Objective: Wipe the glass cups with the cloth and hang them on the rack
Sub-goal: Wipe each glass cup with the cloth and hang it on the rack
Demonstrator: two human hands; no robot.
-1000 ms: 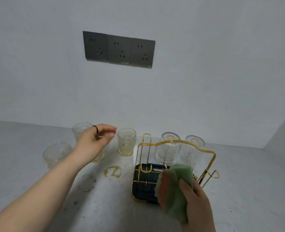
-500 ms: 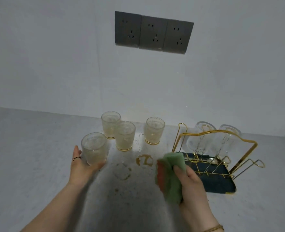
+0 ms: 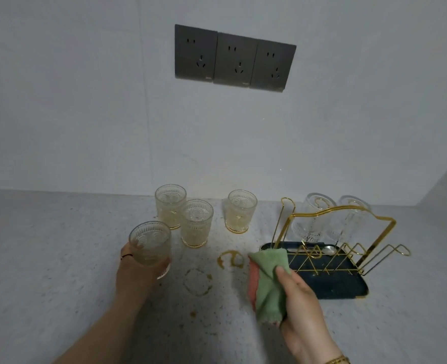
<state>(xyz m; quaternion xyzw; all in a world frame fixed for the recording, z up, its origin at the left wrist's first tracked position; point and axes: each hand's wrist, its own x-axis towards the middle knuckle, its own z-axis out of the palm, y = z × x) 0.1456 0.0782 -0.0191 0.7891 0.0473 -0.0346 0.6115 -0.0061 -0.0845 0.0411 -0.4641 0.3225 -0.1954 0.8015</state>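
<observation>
Cloth (image 3: 268,282): green with a pink layer beneath, folded and gripped in the right hand (image 3: 304,313), thumb pressed over its front; held above the worktop (image 3: 59,271), just left of the rack's tray.
Right wrist: gold bracelet (image 3: 338,360) at the bottom edge.
Held glass cup (image 3: 150,243): embossed, clear, upright, clasped from behind and below by the left hand (image 3: 135,274), fingers wrapped around its lower half; a dark ring shows on one finger.
Worktop stains: brownish ring marks (image 3: 230,259) between the two hands, a fainter one (image 3: 197,282) nearer.
Rack (image 3: 340,232): gold wire frame on a dark tray (image 3: 348,287), to the right; two empty hooks stick out at its right end.
Standing glass cups: three upright on the worktop beyond the held one, two close together (image 3: 196,223) (image 3: 170,206), a third (image 3: 240,210) apart to their right.
Hung glass cups: two upside down on the rack's far side (image 3: 310,222) (image 3: 348,219).
Wall: three dark sockets (image 3: 234,57) side by side.
</observation>
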